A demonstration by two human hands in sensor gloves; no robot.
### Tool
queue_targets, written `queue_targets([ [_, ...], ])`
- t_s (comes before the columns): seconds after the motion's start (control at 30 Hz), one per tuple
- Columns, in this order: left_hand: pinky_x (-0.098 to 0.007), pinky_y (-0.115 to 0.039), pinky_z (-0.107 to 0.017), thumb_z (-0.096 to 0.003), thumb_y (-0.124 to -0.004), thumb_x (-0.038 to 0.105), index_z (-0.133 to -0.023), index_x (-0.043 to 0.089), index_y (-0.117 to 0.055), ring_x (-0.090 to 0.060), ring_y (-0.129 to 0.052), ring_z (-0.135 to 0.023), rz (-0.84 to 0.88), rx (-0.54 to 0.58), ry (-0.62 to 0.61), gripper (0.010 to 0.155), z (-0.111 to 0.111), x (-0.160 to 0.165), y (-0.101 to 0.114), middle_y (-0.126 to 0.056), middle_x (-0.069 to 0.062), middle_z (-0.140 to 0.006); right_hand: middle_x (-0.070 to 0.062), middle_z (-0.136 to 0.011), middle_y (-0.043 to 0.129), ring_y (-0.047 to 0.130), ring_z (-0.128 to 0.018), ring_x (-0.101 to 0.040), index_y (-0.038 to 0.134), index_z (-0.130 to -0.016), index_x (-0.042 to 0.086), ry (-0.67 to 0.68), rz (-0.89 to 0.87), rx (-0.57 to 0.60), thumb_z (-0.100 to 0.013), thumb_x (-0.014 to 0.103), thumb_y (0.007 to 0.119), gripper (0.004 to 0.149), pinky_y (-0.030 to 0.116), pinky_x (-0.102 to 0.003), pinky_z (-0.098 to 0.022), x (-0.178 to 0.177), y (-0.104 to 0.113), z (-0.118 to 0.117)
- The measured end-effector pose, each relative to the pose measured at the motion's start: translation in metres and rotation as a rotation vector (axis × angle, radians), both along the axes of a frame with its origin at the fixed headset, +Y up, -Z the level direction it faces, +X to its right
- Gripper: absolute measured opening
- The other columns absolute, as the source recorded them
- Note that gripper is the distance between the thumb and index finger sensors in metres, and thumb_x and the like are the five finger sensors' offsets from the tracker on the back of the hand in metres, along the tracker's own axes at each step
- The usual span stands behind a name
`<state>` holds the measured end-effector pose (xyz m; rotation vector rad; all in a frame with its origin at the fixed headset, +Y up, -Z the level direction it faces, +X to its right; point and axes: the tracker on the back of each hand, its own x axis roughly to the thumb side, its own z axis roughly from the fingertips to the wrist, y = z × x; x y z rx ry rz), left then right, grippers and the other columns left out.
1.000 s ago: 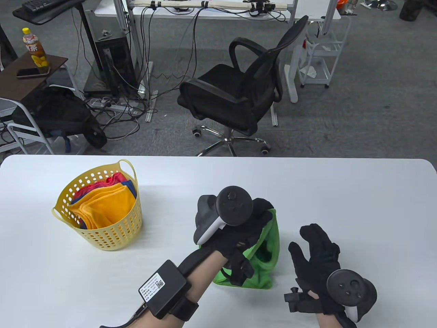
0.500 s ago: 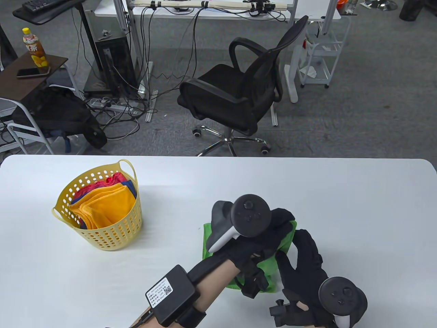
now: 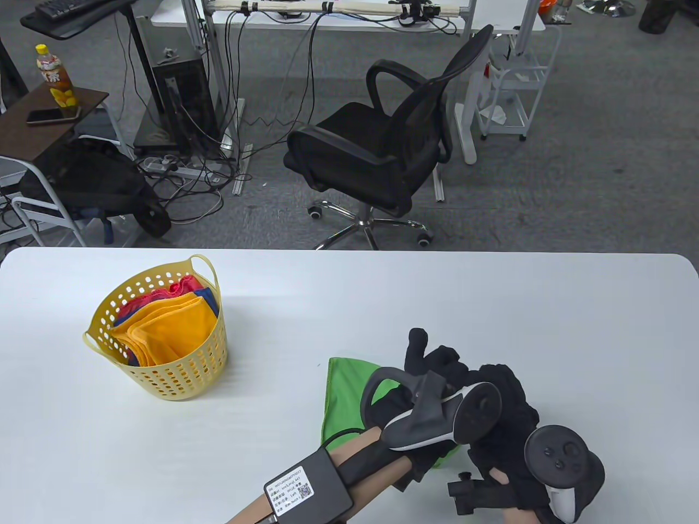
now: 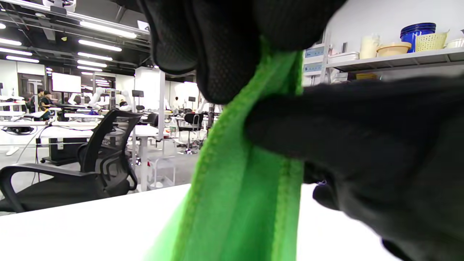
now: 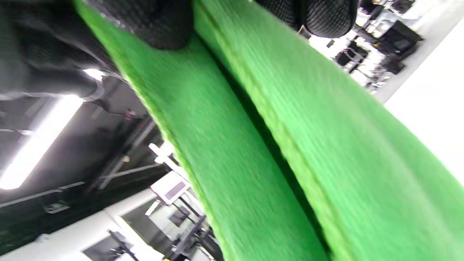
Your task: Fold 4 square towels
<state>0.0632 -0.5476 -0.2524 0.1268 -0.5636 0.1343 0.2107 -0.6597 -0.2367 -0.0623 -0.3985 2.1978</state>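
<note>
Green cloth is what we see first: a green towel (image 3: 343, 393) lies near the front edge of the white table (image 3: 491, 305), partly lifted at its right side, where both gloved hands meet. In the table view the left hand (image 3: 431, 376) reaches across from the left, with its tracker (image 3: 437, 412) turned on its side, and the right hand (image 3: 502, 404) sits just beside it, touching it, with its own tracker (image 3: 562, 453) closer to the front edge.

In the left wrist view the left fingers (image 4: 217, 54) pinch the hemmed edge of the towel from above, and the cloth hangs down from them toward the table. The dark glove of the other hand presses against the same edge from the right. In the right wrist view the right fingers (image 5: 152, 25) are curled over the towel too, and two layers of green cloth run away from them, one over the other.

To the left, well apart from the hands, a yellow basket (image 3: 164, 376) stands on the table. It holds folded towels (image 3: 164, 327): orange on top, red and blue behind.
</note>
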Motion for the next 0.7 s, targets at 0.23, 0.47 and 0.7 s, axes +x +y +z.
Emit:
queue_targets([
  [0.23, -0.063, -0.043, -0.086, -0.0512, -0.075, 0.043, -0.088, 0.029, -0.089, -0.023, -0.085, -0.099, 0.038, 0.005, 0.04, 0.041, -0.001, -0.004, 0.007, -0.1, 0.003, -0.074, -0.038, -0.109, 0.055, 0.055, -0.092, -0.066, 0.066, -0.103, 0.001, -0.034, 0.074, -0.225, -0.055, 0.025, 0.073, 0.054, 0.031, -0.088, -0.051, 0.014, -0.015, -0.019],
  [0.47, -0.063, -0.042, -0.086, -0.0509, -0.074, 0.041, -0.088, 0.03, -0.088, -0.023, -0.084, -0.1, -0.075, 0.282, 0.424, 0.041, -0.043, -0.073, 0.036, -0.099, 0.005, -0.076, -0.037, -0.108, 0.061, 0.057, -0.093, -0.065, 0.072, -0.101, 0.003, -0.131, 0.174, -0.458, -0.055, 0.021, 0.075, 0.049, 0.03, -0.087, -0.052, 0.065, -0.041, -0.043],
  [0.7, -0.063, -0.043, -0.086, -0.0509, -0.074, 0.04, -0.088, 0.03, -0.088, -0.024, -0.084, -0.1, 0.011, 0.298, 0.691, 0.042, -0.071, -0.176, 0.051, -0.099, 0.004, -0.076, -0.026, -0.084, 0.092, 0.097, -0.063, -0.041, 0.08, -0.094, 0.007, 0.16, -0.041, -0.177, -0.054, 0.018, 0.078, 0.042, 0.064, -0.073, -0.058, 0.095, -0.013, -0.036],
])
